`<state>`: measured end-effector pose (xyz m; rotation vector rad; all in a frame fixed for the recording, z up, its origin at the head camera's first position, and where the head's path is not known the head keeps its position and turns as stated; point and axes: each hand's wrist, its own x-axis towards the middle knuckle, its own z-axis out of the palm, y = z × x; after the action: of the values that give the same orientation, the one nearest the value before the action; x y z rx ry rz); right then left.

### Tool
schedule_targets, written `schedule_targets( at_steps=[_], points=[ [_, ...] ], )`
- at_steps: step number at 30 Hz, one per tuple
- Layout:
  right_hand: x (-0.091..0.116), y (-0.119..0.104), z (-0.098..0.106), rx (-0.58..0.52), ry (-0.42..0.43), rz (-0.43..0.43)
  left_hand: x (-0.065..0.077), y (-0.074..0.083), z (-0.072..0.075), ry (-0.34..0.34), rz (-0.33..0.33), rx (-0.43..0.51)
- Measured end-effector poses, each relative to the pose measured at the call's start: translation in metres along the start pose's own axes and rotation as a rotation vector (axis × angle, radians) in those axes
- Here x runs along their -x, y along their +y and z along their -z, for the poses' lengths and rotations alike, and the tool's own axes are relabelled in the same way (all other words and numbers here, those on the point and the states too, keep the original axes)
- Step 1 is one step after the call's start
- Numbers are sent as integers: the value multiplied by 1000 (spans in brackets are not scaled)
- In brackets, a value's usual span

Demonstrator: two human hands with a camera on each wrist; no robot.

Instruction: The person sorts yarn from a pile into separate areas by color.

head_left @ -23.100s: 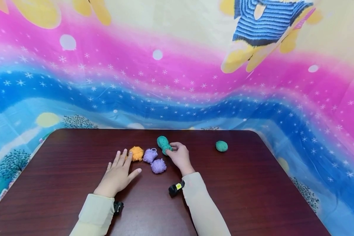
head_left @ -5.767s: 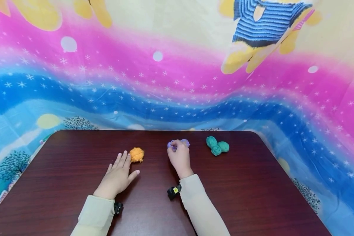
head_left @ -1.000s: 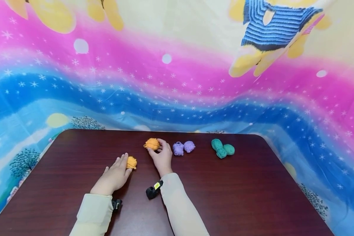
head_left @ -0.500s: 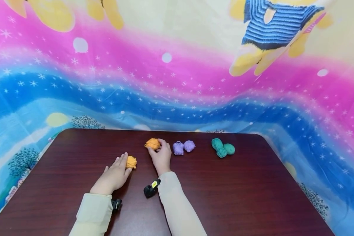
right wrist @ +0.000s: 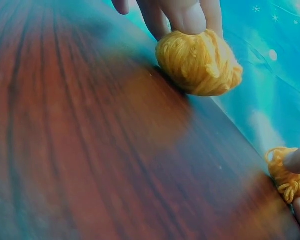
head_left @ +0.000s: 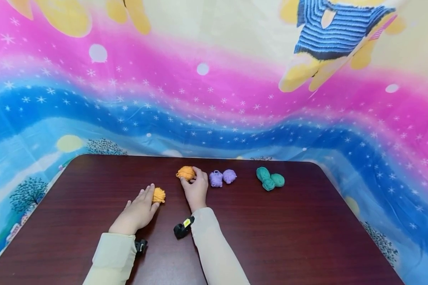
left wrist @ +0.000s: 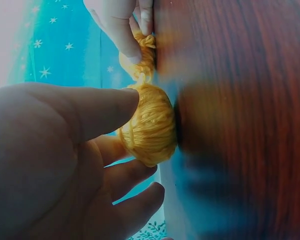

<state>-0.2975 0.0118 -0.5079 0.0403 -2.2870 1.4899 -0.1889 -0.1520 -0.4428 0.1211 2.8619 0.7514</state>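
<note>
In the head view my left hand (head_left: 136, 214) lies on the table's left half, holding a small orange yarn ball (head_left: 159, 195) between thumb and fingers. The left wrist view shows the thumb on this ball's near side, with fingers behind it. Further back, my right hand (head_left: 195, 190) pinches a second orange yarn ball (head_left: 185, 173), which has a loose loop of yarn. Just right of that hand sit two purple yarn balls (head_left: 216, 179), side by side. Three green yarn balls (head_left: 262, 173) form a cluster farther right, touching one another.
Everything lies on a dark red-brown wooden table (head_left: 306, 237). Behind its far edge hangs a printed cloth backdrop (head_left: 214, 99) with snowflakes and cartoon figures. A black camera strap (head_left: 183, 228) is on the right wrist, and another (head_left: 141, 246) on the left.
Earlier, green balls were moved right to join the lone green one, then the purple pair was shifted right. Now the right hand holds an orange ball; over the last second hardly anything moves.
</note>
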Motion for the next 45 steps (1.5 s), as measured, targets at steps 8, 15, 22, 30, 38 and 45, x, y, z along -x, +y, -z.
schedule_targets(
  at_steps=[8,15,22,30,38,45],
  points=[
    [0,-1,0,-54,28,-5,-1,0,-1,45,-60,-33],
    [5,-3,4,-107,82,17,-3,-1,-5,91,-112,-85],
    [5,-9,8,-125,102,46,-2,1,-4,162,-182,-135],
    [7,-7,8,-183,76,-10,-3,-1,-4,140,-184,-111],
    [10,-3,8,-161,77,16,-3,-2,-3,121,-207,-111],
    [10,-4,7,-111,48,10,-2,-2,-3,120,-209,-107]
  ],
)
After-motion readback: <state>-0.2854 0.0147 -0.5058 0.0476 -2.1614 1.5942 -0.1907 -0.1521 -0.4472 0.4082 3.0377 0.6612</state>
